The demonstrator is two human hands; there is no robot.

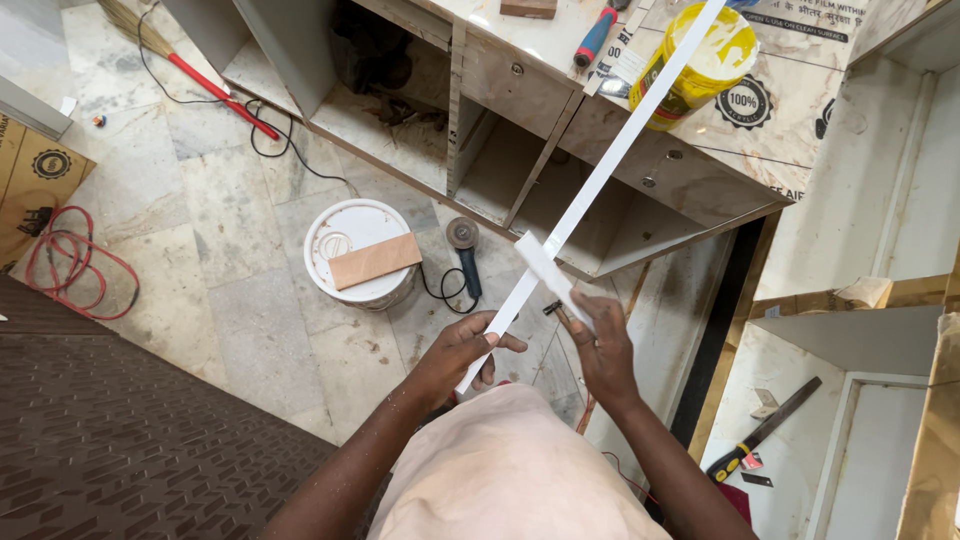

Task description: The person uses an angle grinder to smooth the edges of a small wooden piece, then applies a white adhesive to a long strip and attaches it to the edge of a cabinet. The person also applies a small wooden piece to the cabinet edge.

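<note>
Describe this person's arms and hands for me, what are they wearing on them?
Both arms are bare to the picture's lower edge: no sleeves, gloves, watch or rings visible. The left hand and right hand are bare, with pale dust flecks on the forearms. A light pinkish-beige garment covers the torso.

You have: two hands, left (455, 350) and right (600, 345); two white strips, long (610, 160) and short (550, 275); one bucket (355, 250); one grinder (465, 250); one yellow tub (700, 70); one broom (190, 70); one handsaw (765, 428)

White strip (620, 150), white bucket (350, 232), yellow tub (700, 75), red cable (70, 262)
</note>
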